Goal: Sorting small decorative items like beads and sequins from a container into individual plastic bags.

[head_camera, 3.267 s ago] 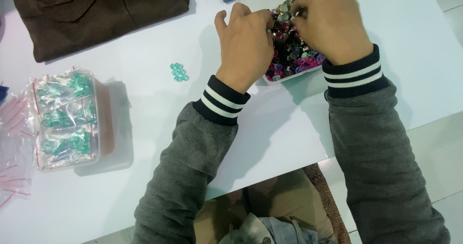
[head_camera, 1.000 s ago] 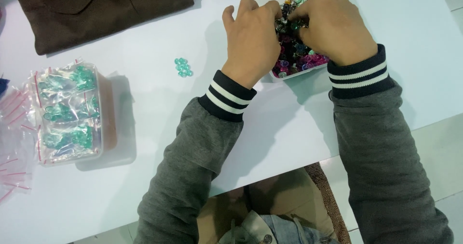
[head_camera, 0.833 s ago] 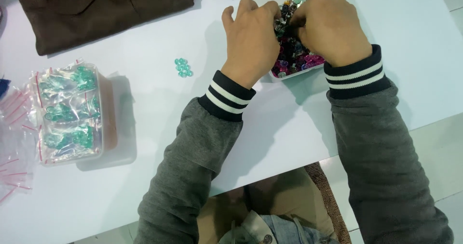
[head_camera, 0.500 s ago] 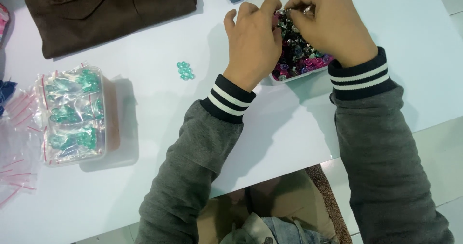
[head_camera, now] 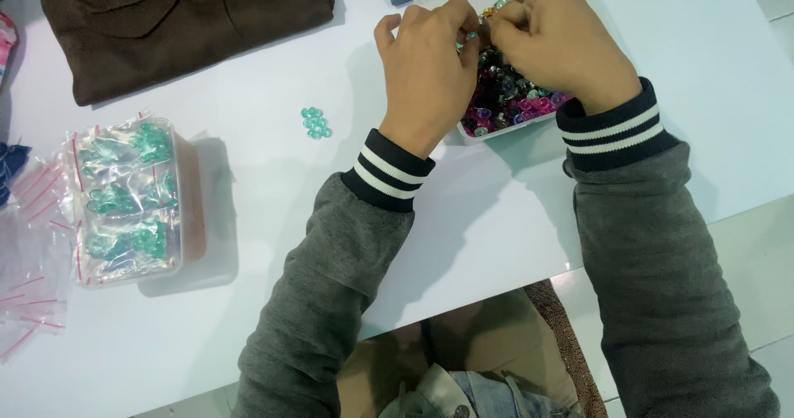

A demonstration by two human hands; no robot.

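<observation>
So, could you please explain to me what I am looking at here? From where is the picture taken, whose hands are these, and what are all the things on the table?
The picture comes from a camera worn on a person's head, looking down. The left hand and right hand are that person's own, in grey sleeves with striped cuffs. Both hands meet over a small tray of mixed coloured beads, pinching something tiny between the fingertips; it is too small to tell what. On the white table lie a little cluster of green beads, a clear box filled with bags of green beads, some empty small plastic bags at the left edge, and a folded brown cloth at the top.
</observation>
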